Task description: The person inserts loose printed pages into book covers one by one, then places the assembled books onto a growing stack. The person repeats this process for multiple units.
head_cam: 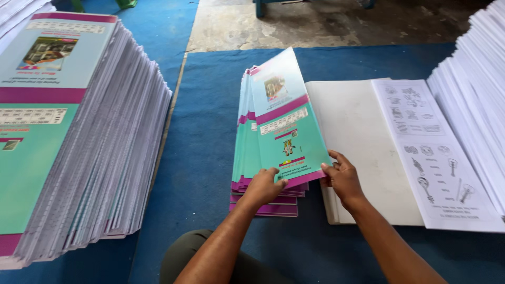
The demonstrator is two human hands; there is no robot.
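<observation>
Holding one teal and magenta printed cover sheet [284,126] by its near edge, the left hand [264,184] and right hand [343,178] each have the grip pinched on it. The sheet tilts up above a small pile of like covers [247,152] at centre. One tall cover stack [68,137] stands at 9 o'clock; two white page stacks [379,152] [473,84] lie at 3 o'clock on the blue mat [205,121].

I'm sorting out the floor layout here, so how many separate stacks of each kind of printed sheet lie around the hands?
Teal-and-magenta cover stacks: 2, the tall stack and the small stack under the left hand and right hand
White printed-page stacks: 3, the flat middle stack, the right stack and a corner stack
Total: 5
</observation>
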